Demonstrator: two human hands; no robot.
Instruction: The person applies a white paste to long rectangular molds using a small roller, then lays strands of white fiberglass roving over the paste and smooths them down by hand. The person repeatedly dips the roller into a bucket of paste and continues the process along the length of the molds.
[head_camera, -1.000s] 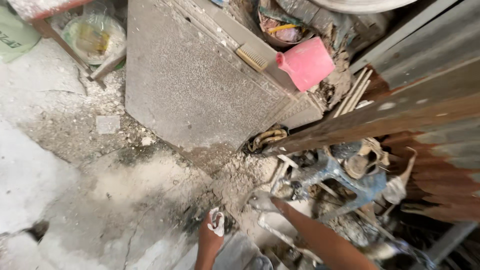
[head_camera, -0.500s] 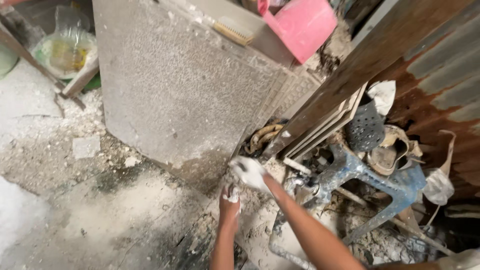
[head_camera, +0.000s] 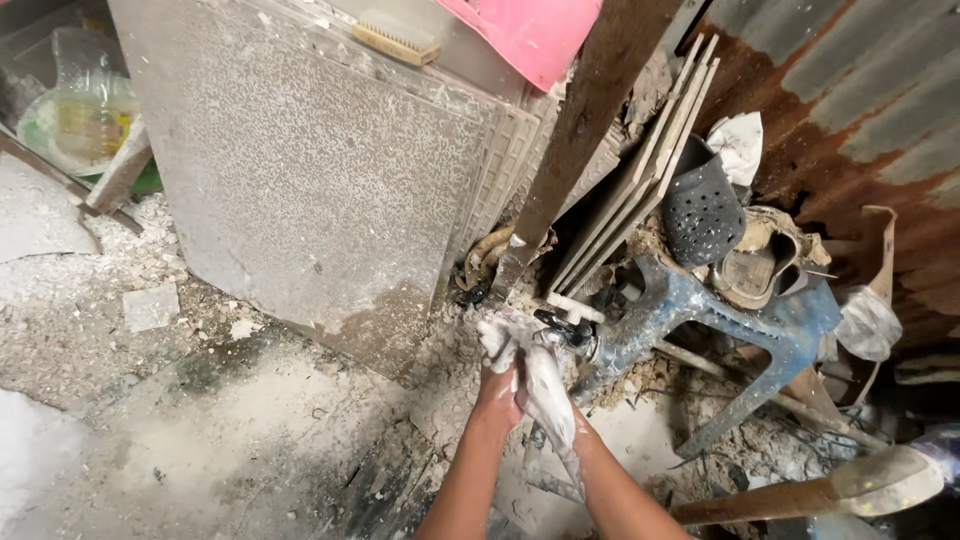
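My left hand (head_camera: 497, 388) and my right hand (head_camera: 566, 412) are pressed together low in the middle of the head view, both closed on a wet white cloth (head_camera: 530, 362) that hangs down between them. The cloth's bunched top sits just left of a small black tap (head_camera: 566, 328) on a white pipe stub (head_camera: 574, 306). Both forearms rise from the bottom edge. Most of my right hand is hidden behind the cloth.
A large grey speckled slab (head_camera: 310, 170) leans at the left. Stacked tiles (head_camera: 640, 170) and a rusty post (head_camera: 590, 120) stand behind the tap. An overturned blue plastic stool (head_camera: 720, 330), a dark clog (head_camera: 702, 212) and a wooden handle (head_camera: 800, 495) lie at the right. Rubble covers the ground.
The view has swung down and closer to the tap. My hands have come together on the white cloth and lifted it up beside the tap.
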